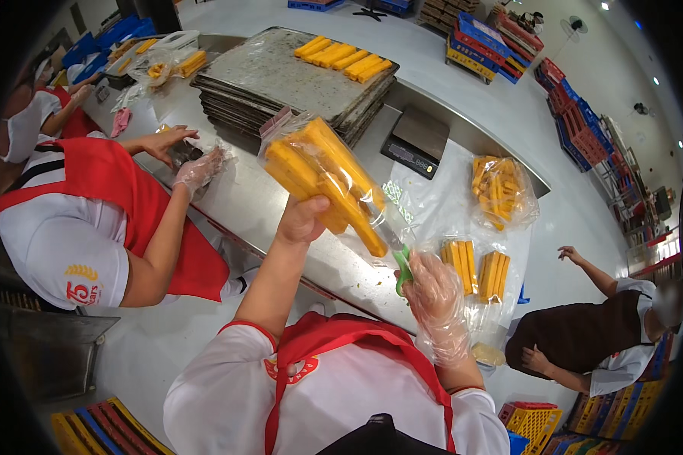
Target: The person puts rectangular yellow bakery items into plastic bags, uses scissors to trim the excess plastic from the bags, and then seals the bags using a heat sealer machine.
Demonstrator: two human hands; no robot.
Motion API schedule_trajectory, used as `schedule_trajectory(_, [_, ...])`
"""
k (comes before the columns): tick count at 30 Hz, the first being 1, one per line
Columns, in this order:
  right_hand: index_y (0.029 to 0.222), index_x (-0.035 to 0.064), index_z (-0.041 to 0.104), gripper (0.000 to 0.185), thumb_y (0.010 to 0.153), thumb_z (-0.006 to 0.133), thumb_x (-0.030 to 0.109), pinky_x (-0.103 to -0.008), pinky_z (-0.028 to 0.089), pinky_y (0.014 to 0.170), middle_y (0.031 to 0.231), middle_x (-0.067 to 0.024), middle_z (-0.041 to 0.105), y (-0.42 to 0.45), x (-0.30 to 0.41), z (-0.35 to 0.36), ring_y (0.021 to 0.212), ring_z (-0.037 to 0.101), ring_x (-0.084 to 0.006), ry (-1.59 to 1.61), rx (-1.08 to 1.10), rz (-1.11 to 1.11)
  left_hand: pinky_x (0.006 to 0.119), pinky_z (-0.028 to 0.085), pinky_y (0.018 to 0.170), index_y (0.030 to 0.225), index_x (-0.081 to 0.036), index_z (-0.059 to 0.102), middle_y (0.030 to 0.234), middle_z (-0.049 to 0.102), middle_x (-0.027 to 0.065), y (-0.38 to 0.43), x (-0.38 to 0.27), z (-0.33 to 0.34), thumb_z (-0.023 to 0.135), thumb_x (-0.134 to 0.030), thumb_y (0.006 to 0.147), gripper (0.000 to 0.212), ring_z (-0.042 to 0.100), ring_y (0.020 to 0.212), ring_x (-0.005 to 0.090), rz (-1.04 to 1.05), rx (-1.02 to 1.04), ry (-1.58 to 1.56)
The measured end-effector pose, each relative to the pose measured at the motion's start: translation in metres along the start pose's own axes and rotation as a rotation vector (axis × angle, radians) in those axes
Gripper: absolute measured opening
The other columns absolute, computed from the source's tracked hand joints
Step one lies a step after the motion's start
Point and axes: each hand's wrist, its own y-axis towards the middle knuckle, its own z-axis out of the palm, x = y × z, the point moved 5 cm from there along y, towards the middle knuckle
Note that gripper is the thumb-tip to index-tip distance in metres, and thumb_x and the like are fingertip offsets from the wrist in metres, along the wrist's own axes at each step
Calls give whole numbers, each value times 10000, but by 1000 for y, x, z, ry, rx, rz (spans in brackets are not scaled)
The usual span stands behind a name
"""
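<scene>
My bare left hand (304, 219) grips a clear plastic bag (284, 128) filled with yellow bread-like sticks (324, 176). The bag is tilted, its printed end up and to the left, and one stick reaches lower than the others. In a clear plastic glove, my right hand (435, 290) holds a green-handled utensil (402, 267). Its pale, shiny end lies against or inside the bag's lower right end; glare hides which. Just right of that hand are two bundles of wrapped sticks, the nearer bundle (460, 264) and the farther bundle (494, 276).
Stacked baking trays (250, 74) bear a row of yellow sticks (341, 57). A digital scale (415, 142) stands on the steel table (250, 210), near a bulky bag of sticks (501, 190). Co-workers are at left, one in a red apron (148, 222); another person (592, 330) is at right.
</scene>
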Motion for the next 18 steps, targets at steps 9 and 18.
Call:
schedule_trajectory(9, [1013, 18, 526, 474, 564, 680, 23, -340, 400, 493, 809, -118, 564, -24, -5, 2, 611, 542, -270, 31, -29, -25, 367, 435, 843, 1152, -75, 427, 1080, 509, 69, 8, -14, -8, 639, -225, 687, 533, 517, 977, 215, 75, -11, -69])
schedule_trajectory(18, [999, 17, 537, 456, 564, 676, 35, -329, 406, 523, 846, -110, 563, -40, -14, -5, 666, 556, -251, 105, 48, 19, 349, 430, 852, 1167, -39, 394, 1077, 502, 73, 16, -27, -8, 634, -155, 675, 560, 510, 995, 214, 67, 108, 26])
